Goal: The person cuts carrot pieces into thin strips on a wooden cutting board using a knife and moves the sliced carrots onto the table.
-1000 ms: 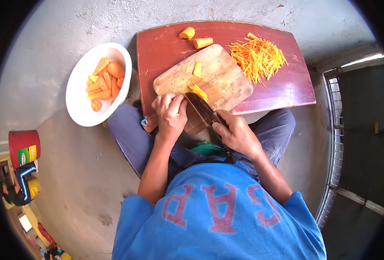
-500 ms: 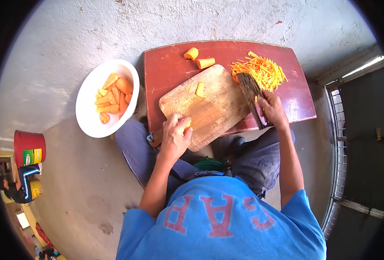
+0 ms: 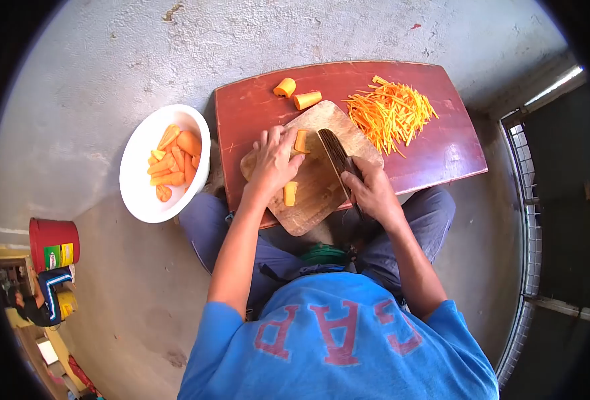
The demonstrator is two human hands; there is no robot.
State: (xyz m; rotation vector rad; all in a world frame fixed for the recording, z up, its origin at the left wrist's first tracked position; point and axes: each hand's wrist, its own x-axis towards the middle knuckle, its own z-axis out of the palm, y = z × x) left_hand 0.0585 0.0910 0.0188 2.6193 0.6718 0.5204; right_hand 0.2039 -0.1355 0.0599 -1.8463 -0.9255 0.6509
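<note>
My left hand [image 3: 273, 161] is over the left part of the wooden cutting board [image 3: 318, 190], fingers spread. Its thumb and forefinger are beside a cut carrot piece [image 3: 300, 141], and whether they touch it I cannot tell. Another carrot piece [image 3: 290, 193] lies on the board near my left wrist. In my right hand [image 3: 373, 189] is a knife [image 3: 334, 148] with a wide dark blade, held over the right side of the board. Just past the board's right edge is a heap of carrot strips [image 3: 395, 113].
The board rests on a low red table [image 3: 442, 160] against the wall, partly over its front edge. Two carrot chunks [image 3: 285, 87] [image 3: 307, 101] sit at the back. On the left stands a white basin [image 3: 135, 180] with peeled carrots [image 3: 170, 163]. Farther left are a red bucket [image 3: 45, 233] and another person [image 3: 48, 297].
My left hand has let go of one carrot piece on the board and moved up to the other. The knife has come left from beside the strips to over the board.
</note>
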